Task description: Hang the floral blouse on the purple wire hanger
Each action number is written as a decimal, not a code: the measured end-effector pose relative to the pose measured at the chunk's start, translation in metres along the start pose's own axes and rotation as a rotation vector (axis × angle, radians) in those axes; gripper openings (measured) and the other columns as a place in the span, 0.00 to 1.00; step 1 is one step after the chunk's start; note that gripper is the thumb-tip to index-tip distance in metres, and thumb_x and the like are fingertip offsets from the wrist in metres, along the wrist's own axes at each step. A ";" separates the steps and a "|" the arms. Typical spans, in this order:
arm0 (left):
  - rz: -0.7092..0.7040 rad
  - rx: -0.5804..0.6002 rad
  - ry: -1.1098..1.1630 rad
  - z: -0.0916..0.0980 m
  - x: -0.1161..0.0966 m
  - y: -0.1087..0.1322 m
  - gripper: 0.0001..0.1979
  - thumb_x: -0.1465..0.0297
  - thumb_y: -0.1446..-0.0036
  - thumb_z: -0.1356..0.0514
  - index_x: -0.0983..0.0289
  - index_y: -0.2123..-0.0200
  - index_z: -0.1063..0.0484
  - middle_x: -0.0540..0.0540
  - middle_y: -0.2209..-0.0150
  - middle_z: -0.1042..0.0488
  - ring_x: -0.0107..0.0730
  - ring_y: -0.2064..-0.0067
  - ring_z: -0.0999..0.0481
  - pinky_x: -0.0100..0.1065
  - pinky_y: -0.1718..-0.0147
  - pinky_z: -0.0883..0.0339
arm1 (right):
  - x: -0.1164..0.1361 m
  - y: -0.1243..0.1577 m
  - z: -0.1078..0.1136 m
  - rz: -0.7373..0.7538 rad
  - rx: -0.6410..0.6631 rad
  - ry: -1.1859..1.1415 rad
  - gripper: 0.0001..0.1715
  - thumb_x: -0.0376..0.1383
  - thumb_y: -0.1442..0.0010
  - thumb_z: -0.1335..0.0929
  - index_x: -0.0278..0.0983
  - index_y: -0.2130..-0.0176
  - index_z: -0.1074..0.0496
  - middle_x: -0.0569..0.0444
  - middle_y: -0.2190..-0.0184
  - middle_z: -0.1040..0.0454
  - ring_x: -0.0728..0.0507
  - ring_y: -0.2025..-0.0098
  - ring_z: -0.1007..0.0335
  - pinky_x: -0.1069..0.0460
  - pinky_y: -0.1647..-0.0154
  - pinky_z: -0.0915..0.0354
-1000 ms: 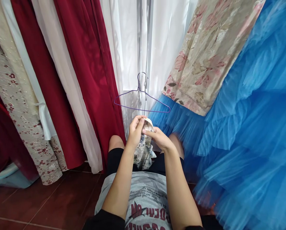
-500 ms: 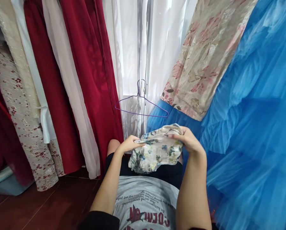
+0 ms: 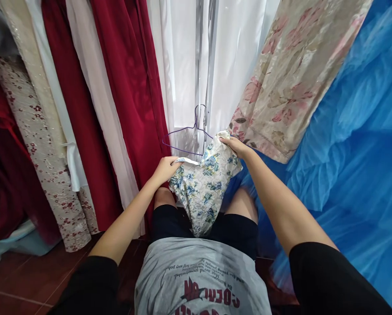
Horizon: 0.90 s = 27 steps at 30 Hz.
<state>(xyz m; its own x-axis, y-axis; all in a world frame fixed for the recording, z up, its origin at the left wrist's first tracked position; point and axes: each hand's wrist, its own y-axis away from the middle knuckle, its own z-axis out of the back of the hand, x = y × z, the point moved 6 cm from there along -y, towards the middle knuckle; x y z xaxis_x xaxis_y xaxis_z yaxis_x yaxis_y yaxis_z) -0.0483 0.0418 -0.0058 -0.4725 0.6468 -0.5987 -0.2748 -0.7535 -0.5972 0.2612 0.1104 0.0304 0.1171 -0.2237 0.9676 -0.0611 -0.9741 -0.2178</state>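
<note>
A small white garment with blue and yellow flowers (image 3: 204, 188) hangs spread between my two hands, above my lap. My left hand (image 3: 166, 169) pinches its upper left edge. Higher up, my right hand (image 3: 235, 145) grips the upper right corner, so the cloth tilts up on that side. Just behind the garment a purple wire hanger (image 3: 182, 129) hangs by its hook; its right part is covered by the cloth and my right hand.
Long dark red cloth (image 3: 123, 78) and other dresses hang on the left. White curtains (image 3: 182, 65) are ahead. To the right hang a beige floral dress (image 3: 281, 96) and a blue tulle gown (image 3: 363, 175). A light blue tub (image 3: 40, 245) sits on the tiled floor (image 3: 21, 280).
Both hands have moved forward and apart, and the bunched garment is now opened out. My right hand has risen toward the hanger. The view has shifted slightly.
</note>
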 end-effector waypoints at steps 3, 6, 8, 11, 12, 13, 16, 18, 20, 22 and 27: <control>0.009 0.040 -0.115 0.019 0.025 -0.006 0.14 0.70 0.43 0.37 0.63 0.80 0.32 0.48 0.80 0.38 0.31 0.73 0.41 0.30 0.66 0.48 | -0.001 0.004 -0.008 -0.027 0.082 0.018 0.10 0.32 0.52 0.22 0.33 0.69 0.24 0.54 0.78 0.23 0.44 0.74 0.26 0.50 0.69 0.30; 0.148 -0.008 -0.104 0.044 0.061 -0.009 0.12 0.82 0.53 0.35 0.63 0.81 0.30 0.48 0.80 0.32 0.32 0.71 0.36 0.31 0.59 0.46 | 0.009 0.010 0.001 -0.016 0.114 0.025 0.09 0.30 0.51 0.23 0.32 0.68 0.23 0.53 0.76 0.22 0.46 0.76 0.28 0.51 0.72 0.32; 0.220 -0.060 -0.064 0.060 0.079 -0.014 0.13 0.86 0.55 0.37 0.63 0.80 0.30 0.49 0.78 0.29 0.33 0.71 0.34 0.30 0.59 0.46 | 0.019 0.014 0.005 0.011 0.158 0.033 0.10 0.29 0.51 0.23 0.31 0.66 0.22 0.51 0.73 0.20 0.46 0.75 0.27 0.52 0.73 0.33; 0.223 -0.148 -0.061 0.078 0.086 -0.033 0.14 0.88 0.53 0.43 0.63 0.79 0.29 0.49 0.76 0.28 0.33 0.70 0.33 0.30 0.61 0.46 | 0.032 0.019 0.006 0.038 0.197 0.057 0.12 0.28 0.51 0.23 0.31 0.63 0.21 0.50 0.70 0.18 0.45 0.72 0.25 0.53 0.72 0.32; 0.215 -0.187 -0.064 0.082 0.085 -0.043 0.15 0.88 0.53 0.44 0.63 0.78 0.29 0.49 0.76 0.28 0.34 0.69 0.33 0.30 0.61 0.46 | 0.035 0.020 0.006 0.029 0.188 0.070 0.11 0.27 0.51 0.23 0.31 0.64 0.21 0.49 0.70 0.18 0.45 0.72 0.25 0.53 0.72 0.31; 0.210 -0.228 -0.067 0.086 0.082 -0.054 0.15 0.88 0.53 0.46 0.63 0.77 0.28 0.49 0.75 0.28 0.34 0.68 0.34 0.30 0.61 0.46 | 0.037 0.021 0.006 0.015 0.170 0.082 0.10 0.27 0.50 0.23 0.30 0.64 0.21 0.49 0.71 0.19 0.45 0.73 0.25 0.52 0.72 0.31; 0.157 -0.335 -0.062 0.090 0.066 -0.090 0.14 0.86 0.52 0.47 0.64 0.73 0.27 0.50 0.72 0.27 0.33 0.66 0.33 0.31 0.61 0.45 | 0.041 0.023 0.007 -0.032 0.128 0.099 0.08 0.26 0.48 0.24 0.29 0.64 0.21 0.47 0.73 0.19 0.43 0.75 0.24 0.49 0.72 0.29; 0.066 -0.354 -0.082 0.086 0.049 -0.110 0.10 0.82 0.50 0.45 0.64 0.71 0.27 0.51 0.72 0.28 0.33 0.66 0.33 0.32 0.62 0.44 | 0.041 0.023 0.009 -0.060 0.124 0.086 0.08 0.27 0.47 0.24 0.28 0.63 0.21 0.46 0.72 0.19 0.41 0.75 0.23 0.47 0.71 0.28; 0.005 -0.335 -0.123 0.079 0.034 -0.124 0.04 0.78 0.49 0.41 0.64 0.70 0.28 0.50 0.73 0.30 0.33 0.67 0.34 0.33 0.64 0.44 | 0.034 0.025 0.015 -0.096 0.110 0.072 0.09 0.30 0.46 0.24 0.29 0.63 0.21 0.46 0.72 0.19 0.41 0.74 0.23 0.46 0.70 0.27; 0.065 -0.297 -0.150 0.073 0.029 -0.131 0.05 0.73 0.50 0.37 0.63 0.71 0.32 0.49 0.74 0.32 0.33 0.68 0.35 0.33 0.66 0.45 | 0.022 0.029 0.025 -0.106 0.086 0.068 0.10 0.34 0.45 0.24 0.30 0.63 0.20 0.47 0.72 0.19 0.42 0.73 0.23 0.48 0.70 0.27; 0.236 -0.258 -0.162 0.063 0.027 -0.127 0.10 0.71 0.48 0.37 0.62 0.73 0.38 0.49 0.73 0.34 0.31 0.70 0.37 0.33 0.68 0.46 | -0.003 0.044 0.056 0.030 -0.105 0.095 0.14 0.39 0.53 0.21 0.35 0.72 0.25 0.54 0.78 0.24 0.45 0.77 0.29 0.52 0.76 0.32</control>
<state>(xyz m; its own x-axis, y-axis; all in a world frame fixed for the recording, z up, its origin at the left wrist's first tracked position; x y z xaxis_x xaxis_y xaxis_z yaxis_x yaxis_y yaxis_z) -0.0788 0.1474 0.0871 -0.6294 0.4169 -0.6558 0.0667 -0.8118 -0.5801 0.3134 0.0668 0.0106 0.0201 -0.2434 0.9697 -0.1675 -0.9570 -0.2367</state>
